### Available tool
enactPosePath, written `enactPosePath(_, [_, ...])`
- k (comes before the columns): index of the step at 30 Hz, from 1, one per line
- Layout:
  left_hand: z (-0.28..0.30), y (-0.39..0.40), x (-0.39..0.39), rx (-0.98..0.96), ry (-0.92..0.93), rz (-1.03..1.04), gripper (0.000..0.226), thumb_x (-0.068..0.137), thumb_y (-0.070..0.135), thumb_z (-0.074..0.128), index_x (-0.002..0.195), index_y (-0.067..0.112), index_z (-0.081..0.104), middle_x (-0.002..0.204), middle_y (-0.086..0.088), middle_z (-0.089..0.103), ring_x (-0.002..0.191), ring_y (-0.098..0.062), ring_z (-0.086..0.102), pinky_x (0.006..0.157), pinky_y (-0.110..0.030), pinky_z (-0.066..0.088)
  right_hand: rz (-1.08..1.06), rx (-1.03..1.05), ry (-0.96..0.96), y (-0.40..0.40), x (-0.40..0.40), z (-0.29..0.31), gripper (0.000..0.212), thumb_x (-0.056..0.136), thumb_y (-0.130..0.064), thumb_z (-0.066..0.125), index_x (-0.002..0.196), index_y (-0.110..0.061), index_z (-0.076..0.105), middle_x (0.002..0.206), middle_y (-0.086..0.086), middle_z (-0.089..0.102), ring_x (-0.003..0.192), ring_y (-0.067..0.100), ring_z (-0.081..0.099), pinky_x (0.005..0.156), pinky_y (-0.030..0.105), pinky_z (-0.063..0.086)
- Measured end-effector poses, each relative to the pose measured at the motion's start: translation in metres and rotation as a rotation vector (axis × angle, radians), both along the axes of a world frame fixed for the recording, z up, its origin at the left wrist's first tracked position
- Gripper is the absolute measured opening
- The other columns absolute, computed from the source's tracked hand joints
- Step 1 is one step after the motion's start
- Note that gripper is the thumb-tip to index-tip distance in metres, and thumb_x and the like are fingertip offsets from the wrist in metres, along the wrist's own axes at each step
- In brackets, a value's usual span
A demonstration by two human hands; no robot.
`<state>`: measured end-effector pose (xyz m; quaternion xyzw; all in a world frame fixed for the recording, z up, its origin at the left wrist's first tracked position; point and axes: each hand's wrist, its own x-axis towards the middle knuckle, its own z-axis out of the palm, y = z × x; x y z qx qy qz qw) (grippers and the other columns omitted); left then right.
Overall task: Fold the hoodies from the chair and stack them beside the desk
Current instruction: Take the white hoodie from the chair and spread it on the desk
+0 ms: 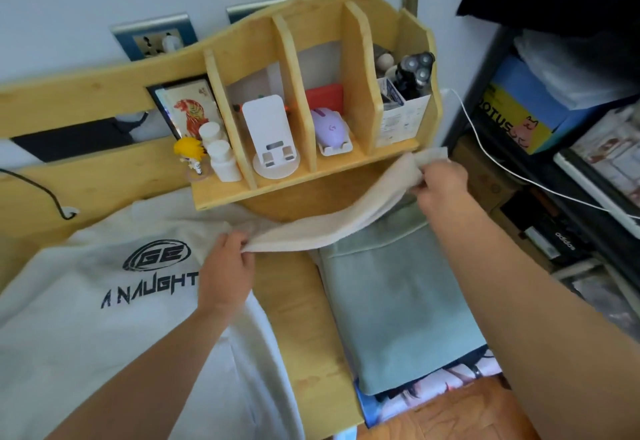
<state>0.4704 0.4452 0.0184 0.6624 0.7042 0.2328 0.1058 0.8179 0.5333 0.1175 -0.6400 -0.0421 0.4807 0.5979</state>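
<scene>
- While I watch through the head camera, the nearest thing under my left forearm is the white hoodie (114, 301), spread flat on the wooden desk (294, 318) with its dark printed logo facing up.
- My left hand (227, 266) sits at the hoodie's right shoulder, fingers curled and pinching the near end of its cream sleeve (322, 228).
- Between my two forearms I see a strip of bare desk, and just right of it a grey-green folded garment (391, 301) lying flat beside the desk edge, on top of a printed sheet that peeks out nearer me.
- That sleeve runs up and to the right from my left hand, hanging in a shallow curve above the far end of the folded garment.
- My right hand (440, 185) is farther out, gripping the sleeve's cuff end, which bunches up above my knuckles.
- Just beyond both hands stands a wooden organiser shelf (311, 176) against the wall; left of my right hand it holds a white phone stand (272, 138), a lilac mouse (329, 128), two white bottles (221, 152) and a small yellow-haired figure (188, 154).
- Above my right hand, a carton in the shelf's end slot holds an electric shaver (414, 71).
- To the right of my right arm, a white cable (512, 169) runs across dark shelving stacked with boxes.
</scene>
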Motion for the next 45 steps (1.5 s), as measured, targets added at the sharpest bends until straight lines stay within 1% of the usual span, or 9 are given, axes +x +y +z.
enactPosePath(7, [-0.024,-0.017,0.024,-0.100,-0.016,-0.252,0.039,0.096,0.010,0.053,0.134,0.014,0.063,0.116,-0.009,0.057,0.104,-0.032,0.060,0.088,-0.040,0.053,-0.288,0.091,0.067,-0.010,0.030,0.005,0.038,0.103,-0.006,0.038,0.140,-0.012,0.046,0.121,0.012,0.063,0.117,0.030,0.060,0.081,0.035,0.055])
enactPosePath(10, [-0.041,-0.030,0.047,-0.348,-0.044,-0.485,0.058,0.101,0.025,0.054,0.156,0.030,0.037,0.154,-0.002,0.038,0.144,-0.020,0.034,0.118,-0.019,0.023,-0.146,-0.304,-0.382,-0.046,0.069,-0.058,0.059,0.101,-0.031,0.036,0.150,0.001,0.032,0.156,0.023,0.034,0.143,0.035,0.033,0.102,0.018,0.042])
enactPosePath(14, [-0.048,-0.052,0.047,-0.315,-0.145,-0.444,0.065,0.103,0.036,0.052,0.161,0.036,0.021,0.168,0.005,0.014,0.155,-0.009,0.010,0.121,-0.020,0.013,0.001,-0.243,-1.046,-0.083,0.011,-0.083,0.065,0.089,-0.001,0.050,0.152,-0.003,0.034,0.155,0.026,0.030,0.140,0.045,0.030,0.115,0.046,0.025])
enactPosePath(19, [-0.074,-0.090,-0.034,-0.295,-0.003,-0.263,0.065,0.100,0.051,0.030,0.158,0.022,0.036,0.164,-0.010,0.028,0.152,-0.028,0.025,0.122,-0.042,0.027,0.937,0.364,-1.612,-0.105,-0.157,-0.105,0.050,0.084,-0.015,0.064,0.134,-0.009,0.058,0.143,0.021,0.050,0.136,0.044,0.041,0.115,0.054,0.034])
enactPosePath(25, [-0.083,-0.145,-0.192,-0.459,0.295,-0.032,0.041,0.107,0.029,0.031,0.131,0.010,0.057,0.152,-0.027,0.045,0.133,-0.056,0.046,0.102,-0.067,0.045,1.487,-0.257,-2.024,-0.122,-0.177,-0.153,0.062,0.102,-0.031,0.028,0.160,-0.014,0.013,0.168,0.009,0.001,0.154,0.034,-0.010,0.120,0.055,-0.011])
enactPosePath(32, [-0.102,-0.224,-0.288,-0.634,0.337,0.011,0.050,0.088,0.044,0.042,0.116,0.013,0.069,0.119,-0.017,0.063,0.104,-0.042,0.062,0.078,-0.052,0.056,1.333,0.026,-1.637,-0.184,-0.312,-0.171,0.054,0.093,-0.028,0.057,0.144,-0.015,0.043,0.152,0.014,0.037,0.140,0.036,0.033,0.113,0.050,0.035])
enactPosePath(37, [-0.112,-0.246,-0.320,-0.520,0.198,-0.110,0.031,0.092,0.038,0.040,0.087,0.017,0.062,0.092,-0.004,0.055,0.076,-0.031,0.059,0.063,-0.039,0.047,1.296,-0.301,-1.599,-0.248,-0.317,-0.212,0.044,0.090,-0.028,0.067,0.131,-0.017,0.055,0.125,0.013,0.052,0.115,0.038,0.048,0.092,0.052,0.049])
enactPosePath(42, [-0.105,-0.270,-0.356,-0.415,-0.196,0.057,0.019,0.099,0.020,0.057,0.117,0.016,0.062,0.115,0.001,0.050,0.099,-0.022,0.057,0.083,-0.035,0.045,1.177,-0.608,-1.562,-0.261,-0.265,-0.203,0.067,0.095,-0.021,0.051,0.156,-0.023,0.021,0.164,0.009,0.012,0.147,0.041,0.013,0.116,0.054,0.022])
enactPosePath(45, [-0.111,-0.289,-0.381,-0.424,0.099,0.200,0.041,0.093,0.028,0.066,0.131,0.014,0.059,0.132,-0.014,0.053,0.119,-0.037,0.052,0.096,-0.047,0.045,1.082,-0.651,-1.522,-0.283,-0.271,-0.194,0.075,0.089,-0.017,0.060,0.154,-0.021,0.022,0.155,0.018,0.022,0.133,0.046,0.033,0.104,0.055,0.037])
